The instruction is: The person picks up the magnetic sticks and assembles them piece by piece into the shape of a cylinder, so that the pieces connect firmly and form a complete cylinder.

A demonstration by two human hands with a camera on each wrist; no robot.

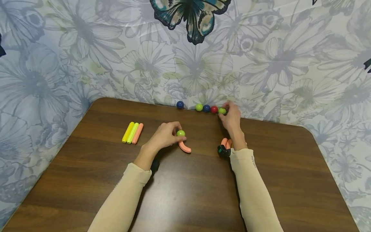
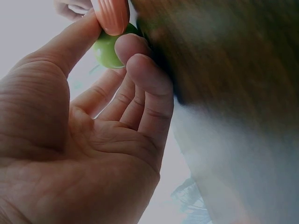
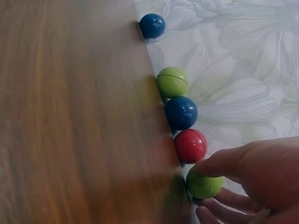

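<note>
Flowered backdrop (image 1: 78,64), met by the brown table's (image 1: 188,199) far edge, and there the row of balls (image 1: 206,108) is reached by the right hand (image 1: 232,120), the nearer one. By the left hand (image 1: 164,137), closer to mid-table, a curved orange piece (image 1: 185,148) is held, its free end bent nearward and right. Pinched at its far end: a lime ball (image 1: 181,133). Clasped by the right: the rightmost green ball (image 3: 205,185), the row extended leftward from that grip.

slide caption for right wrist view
Right hand pinching a green ball beside a red ball, with blue balls and another green ball along the edge of the table
</note>
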